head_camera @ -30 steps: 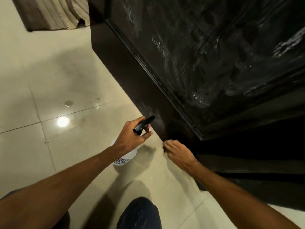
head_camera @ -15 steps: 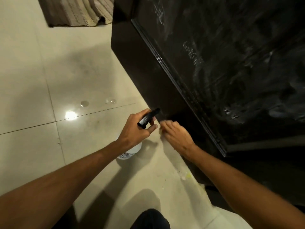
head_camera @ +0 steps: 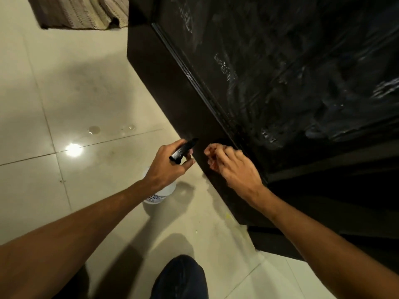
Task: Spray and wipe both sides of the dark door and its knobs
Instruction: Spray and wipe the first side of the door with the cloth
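The dark door (head_camera: 269, 87) fills the upper right, its recessed panel streaked with wet smears. My left hand (head_camera: 166, 167) grips the black trigger head of a spray bottle (head_camera: 160, 194), its whitish body hanging below my palm, nozzle pointing at the door's lower rail. My right hand (head_camera: 233, 167) is just right of it, fingers curled against the lower rail near the panel's bottom corner. Bits of a reddish cloth (head_camera: 212, 166) show under my fingers and palm. No door knob is in view.
The pale tiled floor (head_camera: 64, 108) runs to the left, with a light reflection and a few droplets on it. A striped mat (head_camera: 82, 11) lies at the top left. My knee (head_camera: 183, 277) is at the bottom centre. The door's bottom edge runs diagonally toward the lower right.
My view has shifted, so the door sits further right and higher. My right hand has moved up from the door's bottom edge onto the lower rail. My left hand keeps its hold on the bottle.
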Demonstrator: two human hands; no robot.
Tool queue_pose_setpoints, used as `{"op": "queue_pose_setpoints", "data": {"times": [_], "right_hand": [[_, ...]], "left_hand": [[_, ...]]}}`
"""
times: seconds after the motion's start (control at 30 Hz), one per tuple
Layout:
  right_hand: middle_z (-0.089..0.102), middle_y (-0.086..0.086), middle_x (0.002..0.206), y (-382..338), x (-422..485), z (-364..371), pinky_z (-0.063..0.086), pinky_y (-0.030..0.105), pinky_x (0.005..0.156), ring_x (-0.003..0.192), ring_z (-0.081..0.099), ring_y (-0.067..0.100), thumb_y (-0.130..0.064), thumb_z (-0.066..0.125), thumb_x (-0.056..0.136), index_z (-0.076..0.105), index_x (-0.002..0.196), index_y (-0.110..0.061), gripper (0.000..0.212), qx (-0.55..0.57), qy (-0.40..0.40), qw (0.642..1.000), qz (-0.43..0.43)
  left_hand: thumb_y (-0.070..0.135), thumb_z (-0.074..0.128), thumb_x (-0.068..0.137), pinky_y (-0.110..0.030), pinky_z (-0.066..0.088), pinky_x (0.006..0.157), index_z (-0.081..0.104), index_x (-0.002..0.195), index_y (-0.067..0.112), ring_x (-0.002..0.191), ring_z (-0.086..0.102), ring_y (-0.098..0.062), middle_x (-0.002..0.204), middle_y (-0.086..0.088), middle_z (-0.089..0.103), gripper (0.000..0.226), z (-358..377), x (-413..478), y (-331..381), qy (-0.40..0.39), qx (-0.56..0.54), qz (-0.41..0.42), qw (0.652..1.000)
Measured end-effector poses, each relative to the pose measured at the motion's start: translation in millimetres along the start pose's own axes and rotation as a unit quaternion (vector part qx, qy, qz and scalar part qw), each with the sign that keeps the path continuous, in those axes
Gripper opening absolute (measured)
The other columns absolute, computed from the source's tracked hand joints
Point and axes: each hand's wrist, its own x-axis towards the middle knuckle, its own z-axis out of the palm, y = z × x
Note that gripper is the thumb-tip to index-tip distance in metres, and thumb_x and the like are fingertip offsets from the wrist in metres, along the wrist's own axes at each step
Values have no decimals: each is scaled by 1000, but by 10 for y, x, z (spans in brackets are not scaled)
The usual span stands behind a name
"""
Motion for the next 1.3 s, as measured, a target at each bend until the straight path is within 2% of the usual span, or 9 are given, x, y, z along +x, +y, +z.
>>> {"op": "queue_pose_setpoints", "data": {"times": [0.17,0.27,0.37,0.5,0.63,0.83,1.03,1.17,1.3], "right_hand": [[32,11,159,82,-519,-119,37,40,101,133,35,32,-24,58,93,50,149,-11,58,0,-76,994,-80],[40,13,152,276,-368,-286,39,40,92,124,46,33,-24,48,91,54,144,-7,56,-29,-1,1000,2],[58,11,139,-39,-863,-61,34,39,88,115,47,31,-20,43,97,67,132,-8,45,-17,-56,996,-64],[34,9,162,-44,-1488,105,35,42,111,140,36,33,-18,53,99,57,145,-15,46,8,-181,973,-140],[46,14,146,150,-948,-121,47,41,89,118,50,33,-17,58,85,60,138,-7,55,1,-52,998,-21],[40,11,154,-140,-561,169,24,42,107,136,33,33,-22,60,97,56,144,-12,49,4,-129,983,-132],[43,10,143,-102,1083,23,35,39,100,129,41,29,-24,57,94,54,142,-10,50,-42,22,996,-80],[36,10,149,-334,1338,284,34,40,108,137,33,31,-28,57,98,50,148,-17,51,-32,-66,995,-68],[24,16,161,-398,1207,399,29,44,115,146,24,36,-46,69,90,32,157,-16,82,-103,-148,965,-190]], "left_hand": [[5,82,83,-40,58,84,67,96,13,81,72,-19,85,1,72,21,114,-119,212,-19,-17,13,1000],[7,83,83,-38,58,83,68,97,12,81,72,-18,85,1,72,20,102,-182,239,-8,-8,15,1000],[13,81,81,-32,55,81,67,92,17,78,69,-16,81,5,70,18,217,-377,274,-1,-29,-1,1000],[5,82,83,-28,53,81,65,91,18,78,68,-14,80,6,69,22,217,-282,439,-16,-33,15,999],[5,81,83,-33,55,78,65,91,19,76,68,-16,81,4,70,23,138,-304,333,-6,-15,14,1000],[7,85,82,-22,52,78,67,92,13,77,69,-13,82,3,71,22,-12,-262,219,17,-26,-1,1000],[9,85,83,-21,50,74,66,92,12,74,67,-12,82,3,72,21,-430,88,-80,51,10,-12,999],[10,84,84,-19,48,73,66,94,12,73,66,-10,84,2,71,21,-490,222,-151,68,-19,-14,997],[14,84,85,-31,55,79,67,97,13,81,69,-19,86,5,72,21,-760,378,-272,80,-13,-26,996]]}}
